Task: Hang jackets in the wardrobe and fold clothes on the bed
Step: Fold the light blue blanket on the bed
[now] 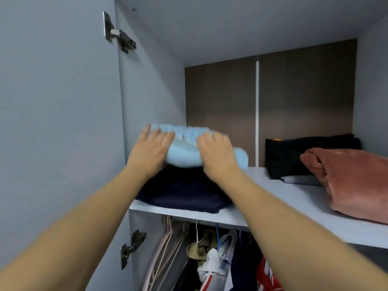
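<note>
A folded light blue fleecy garment [184, 152] lies on top of a folded dark navy garment [184, 192] at the left end of the upper wardrobe shelf [273, 190]. My left hand [150, 152] lies flat on the blue garment's left side, fingers straight. On its right side, my right hand [216, 154] presses down, its fingertips sinking into the fleece. Both arms reach up from the bottom of the view. Below the shelf, clothes on hangers [218, 259] fill the hanging space.
A black folded pile [294, 156] and a pink velvety cushion [352, 181] occupy the shelf's right half. The open wardrobe door [52, 122] stands on the left with its hinges [119, 36]. Pale empty hangers [168, 248] hang at the left below.
</note>
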